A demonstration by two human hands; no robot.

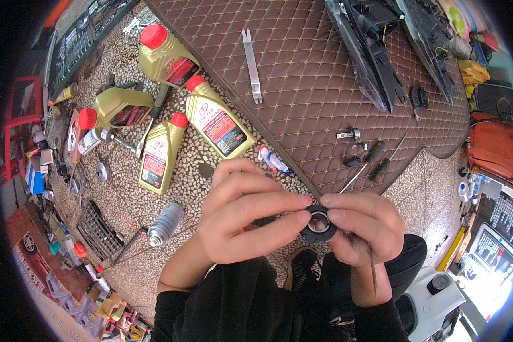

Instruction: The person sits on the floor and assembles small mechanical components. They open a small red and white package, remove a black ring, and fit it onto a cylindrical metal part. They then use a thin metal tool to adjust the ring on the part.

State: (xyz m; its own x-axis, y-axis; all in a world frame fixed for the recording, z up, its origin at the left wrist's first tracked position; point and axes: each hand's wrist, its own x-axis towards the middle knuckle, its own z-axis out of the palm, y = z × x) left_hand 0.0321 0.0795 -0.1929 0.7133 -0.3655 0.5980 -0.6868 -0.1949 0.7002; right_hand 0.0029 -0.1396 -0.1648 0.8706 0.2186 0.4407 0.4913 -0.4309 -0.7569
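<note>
My left hand (245, 216) and my right hand (370, 225) meet in front of me, both closed by the fingertips on a small black round part (326, 235) with a shiny metal ring in its middle. A spot of red shows at one left fingertip; what it is I cannot make out. Below my right palm a thin dark metal rod (374, 276) sticks out, its upper end hidden in the fingers. On the quilted brown mat (302, 97) beyond lie a headlight bulb (349, 134), a screwdriver (363, 165) and another black-handled tool (381, 171).
Several gold oil bottles (219, 122) with red caps stand or lie on the pebbled floor to the left. A spray can (165, 225) is near my left forearm. A pry bar (252, 65) and black headlight housings (376, 62) rest on the mat. A white stool (433, 302) is at right.
</note>
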